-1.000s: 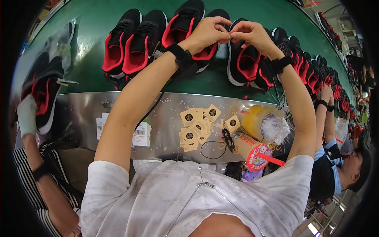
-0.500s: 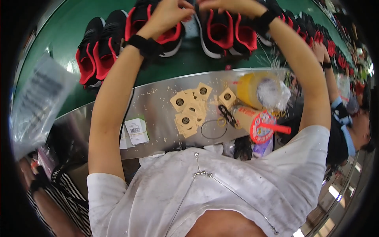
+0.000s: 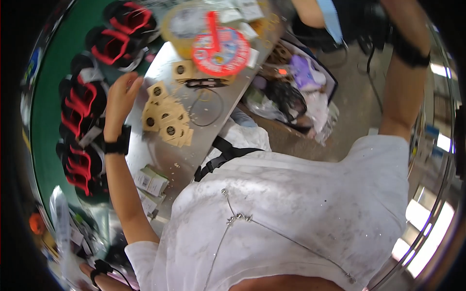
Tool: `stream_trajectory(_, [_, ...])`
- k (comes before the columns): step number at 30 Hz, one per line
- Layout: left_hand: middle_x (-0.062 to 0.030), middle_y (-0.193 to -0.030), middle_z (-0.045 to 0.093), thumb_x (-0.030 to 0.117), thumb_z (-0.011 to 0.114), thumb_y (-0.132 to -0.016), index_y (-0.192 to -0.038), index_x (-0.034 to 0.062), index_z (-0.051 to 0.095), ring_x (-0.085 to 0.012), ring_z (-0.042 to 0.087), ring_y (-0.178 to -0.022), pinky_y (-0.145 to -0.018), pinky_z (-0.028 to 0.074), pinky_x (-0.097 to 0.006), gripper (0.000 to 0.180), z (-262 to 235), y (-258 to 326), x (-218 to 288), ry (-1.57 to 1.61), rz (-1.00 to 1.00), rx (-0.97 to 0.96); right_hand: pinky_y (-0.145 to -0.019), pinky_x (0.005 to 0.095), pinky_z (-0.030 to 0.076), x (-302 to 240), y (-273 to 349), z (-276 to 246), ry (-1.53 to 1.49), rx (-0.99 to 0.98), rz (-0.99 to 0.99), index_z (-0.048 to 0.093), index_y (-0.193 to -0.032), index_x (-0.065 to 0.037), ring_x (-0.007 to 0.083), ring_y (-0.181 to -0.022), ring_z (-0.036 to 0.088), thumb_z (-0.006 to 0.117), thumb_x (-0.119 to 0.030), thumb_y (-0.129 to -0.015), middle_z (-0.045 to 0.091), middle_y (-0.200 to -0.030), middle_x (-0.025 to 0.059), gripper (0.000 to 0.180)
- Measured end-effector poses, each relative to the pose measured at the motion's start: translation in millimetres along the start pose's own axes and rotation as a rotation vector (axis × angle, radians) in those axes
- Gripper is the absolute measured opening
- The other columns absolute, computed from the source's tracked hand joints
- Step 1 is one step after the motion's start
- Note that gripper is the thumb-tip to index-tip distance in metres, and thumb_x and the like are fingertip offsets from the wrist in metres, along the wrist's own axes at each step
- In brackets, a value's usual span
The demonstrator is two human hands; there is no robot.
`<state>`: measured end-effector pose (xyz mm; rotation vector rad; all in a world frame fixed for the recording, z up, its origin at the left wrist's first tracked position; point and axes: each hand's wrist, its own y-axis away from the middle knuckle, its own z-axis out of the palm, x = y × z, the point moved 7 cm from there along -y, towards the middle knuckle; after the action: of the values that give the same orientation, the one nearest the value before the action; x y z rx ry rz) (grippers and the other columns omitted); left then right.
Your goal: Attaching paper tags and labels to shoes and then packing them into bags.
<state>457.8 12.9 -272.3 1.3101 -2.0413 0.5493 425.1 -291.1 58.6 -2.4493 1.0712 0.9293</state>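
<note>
My left hand [image 3: 122, 97], a black band at its wrist, is over the edge between the metal ledge [image 3: 148, 155] and the green table. Its fingers are loosely bent with a gap at the thumb, and nothing shows in them. Black shoes with red linings [image 3: 110, 47] stand just beyond it, and more of them [image 3: 80, 114] line the table to its left. My right arm reaches far out to the upper right. The right hand [image 3: 404, 19] is blurred and partly cut off at the rim, so its fingers are hidden.
Tan cards [image 3: 165, 116] lie on the ledge beside black thread snips [image 3: 206, 83], a cup with a red straw [image 3: 221, 51] and a yellow tub [image 3: 177, 36]. White labels [image 3: 151, 182] lie nearer. A box [image 3: 332, 80] of bags stands below; another person [image 3: 310, 9] is close by.
The whole view has turned as my body swung to the right. My left hand has come away from the shoes; my right arm has swung out from them to the far right.
</note>
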Motion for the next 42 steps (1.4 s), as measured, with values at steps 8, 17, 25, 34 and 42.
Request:
stream_trajectory(8, [-0.0157, -0.102, 0.064, 0.021, 0.059, -0.089, -0.112, -0.0053, 0.056, -0.0199, 0.061, -0.09, -0.08, 0.046, -0.029, 0.035, 24.7, 5.8, -23.3, 0.062, -0.04, -0.14, -0.069, 0.0217, 0.047, 72.7, 428.3, 145.4, -0.223, 1.281, 1.121, 0.061, -0.107, -0.004, 0.0088, -0.079, 0.06, 0.056, -0.019, -0.09, 0.065, -0.089, 0.0029, 0.023])
stream_trajectory(17, [-0.0108, -0.101, 0.063, 0.017, 0.058, -0.09, -0.111, -0.0059, 0.056, -0.014, 0.059, -0.091, -0.081, 0.045, -0.025, 0.031, 31.9, 13.6, -31.3, 0.177, -0.075, -0.146, -0.062, 0.0235, 0.047, 115.0, 650.9, 425.4, -0.657, 1.786, 1.414, 0.059, -0.106, -0.005, 0.0102, -0.073, 0.06, 0.055, -0.015, -0.089, 0.064, -0.089, 0.003, 0.02])
stream_trajectory(25, [-0.002, -0.075, 0.062, 0.028, 0.047, -0.095, -0.091, -0.0032, 0.063, -0.0089, 0.055, -0.066, -0.06, 0.043, -0.023, 0.035, 8.9, 10.1, -87.7, 0.02, -0.293, -0.023, -0.062, 0.0247, 0.049, 226.8, 723.6, 515.5, -0.838, 1.522, 1.623, 0.06, -0.104, -0.005, 0.0114, -0.074, 0.062, 0.054, -0.014, -0.087, 0.065, -0.085, 0.0041, 0.02])
stream_trajectory(34, [0.0018, -0.068, 0.057, 0.044, 0.04, -0.094, -0.086, 0.0079, 0.061, -0.0078, 0.051, -0.057, -0.052, 0.035, -0.021, 0.042, 47.1, 12.7, -36.9, 0.03, -0.62, -0.002, -0.083, 0.0452, 0.044, 362.5, 776.1, 511.9, 0.009, 0.738, 1.908, 0.057, -0.105, -0.007, 0.0333, -0.101, 0.056, 0.057, -0.029, -0.082, 0.061, -0.105, 0.0133, 0.032])
stream_trajectory(42, [0.0025, -0.071, 0.06, 0.048, 0.041, -0.093, -0.089, 0.0098, 0.061, -0.0071, 0.051, -0.057, -0.051, 0.032, -0.021, 0.044, 32.8, 27.2, -32.1, 0.018, -0.667, 0.016, -0.104, 0.0494, 0.027, 420.6, 758.4, 460.7, 0.711, 0.547, 1.85, 0.045, -0.126, -0.012, 0.0259, -0.129, 0.033, 0.054, -0.032, -0.085, 0.04, -0.137, 0.0066, 0.046])
